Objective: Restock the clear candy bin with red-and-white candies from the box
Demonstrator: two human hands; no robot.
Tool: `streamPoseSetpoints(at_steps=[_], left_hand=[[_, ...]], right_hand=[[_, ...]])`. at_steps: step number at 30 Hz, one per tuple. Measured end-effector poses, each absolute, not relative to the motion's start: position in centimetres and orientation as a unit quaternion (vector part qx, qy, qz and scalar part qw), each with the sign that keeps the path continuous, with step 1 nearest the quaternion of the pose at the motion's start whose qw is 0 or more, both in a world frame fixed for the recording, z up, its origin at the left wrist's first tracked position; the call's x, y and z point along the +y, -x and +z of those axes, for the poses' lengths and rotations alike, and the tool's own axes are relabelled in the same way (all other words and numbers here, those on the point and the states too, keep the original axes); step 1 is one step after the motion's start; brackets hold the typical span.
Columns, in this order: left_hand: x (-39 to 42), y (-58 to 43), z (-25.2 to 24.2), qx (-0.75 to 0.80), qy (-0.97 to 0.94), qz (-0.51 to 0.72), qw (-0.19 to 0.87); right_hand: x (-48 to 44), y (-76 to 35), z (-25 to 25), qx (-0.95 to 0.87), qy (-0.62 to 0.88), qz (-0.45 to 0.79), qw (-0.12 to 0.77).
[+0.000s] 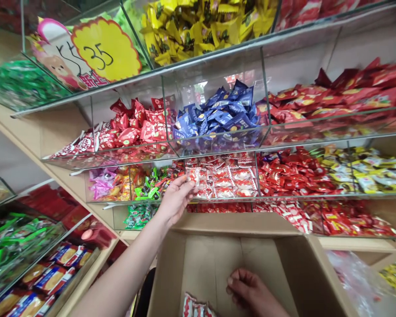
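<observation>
My left hand point(178, 198) reaches to the shelf compartment of red-and-white wrapped candies point(222, 180), its thumb and fingers pinched on one candy packet point(195, 175) at the compartment's left side. Those packets lie in stacked rows behind the glass front. My right hand point(246, 288) is inside an open cardboard box point(267, 222), low in the view, its fingers curled together; whatever they might hold is hidden. A few red-and-white packets point(196, 307) lie in the box to the left of my right hand.
Blue packets point(218, 114) and red packets point(132, 125) fill the shelf above, behind glass edges. Red candies point(293, 174) sit to the right. A yellow price sign point(107, 48) hangs at upper left. Packaged biscuits point(53, 273) stand at lower left, a plastic bag point(356, 277) at lower right.
</observation>
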State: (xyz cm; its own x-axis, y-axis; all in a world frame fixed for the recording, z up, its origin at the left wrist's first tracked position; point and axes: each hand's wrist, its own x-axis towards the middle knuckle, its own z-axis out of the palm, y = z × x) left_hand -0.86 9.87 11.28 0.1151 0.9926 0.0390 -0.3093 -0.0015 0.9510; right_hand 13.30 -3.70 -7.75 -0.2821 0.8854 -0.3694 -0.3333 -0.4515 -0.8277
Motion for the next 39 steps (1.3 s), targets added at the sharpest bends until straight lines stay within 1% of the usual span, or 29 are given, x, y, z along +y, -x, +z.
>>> streamPoseSetpoints(at_steps=[5, 15, 26, 39], left_hand=[[10.5, 0.9, 11.1, 0.403, -0.471, 0.564, 0.546], [12.9, 0.0, 12.6, 0.422, -0.473, 0.59, 0.501], [16.3, -2.9, 12.8, 0.455, -0.437, 0.642, 0.436], [16.7, -3.6, 13.2, 0.481, -0.462, 0.61, 0.428]], right_hand=[[-3.8, -13.5, -7.9, -0.347, 0.445, 0.72, 0.404], [-3.9, -13.5, -9.1, -0.377, 0.453, 0.714, 0.378], [-3.9, -13.8, -9.2, -0.398, 0.46, 0.711, 0.353], [-3.9, -13.9, -10.0, -0.408, 0.458, 0.707, 0.352]])
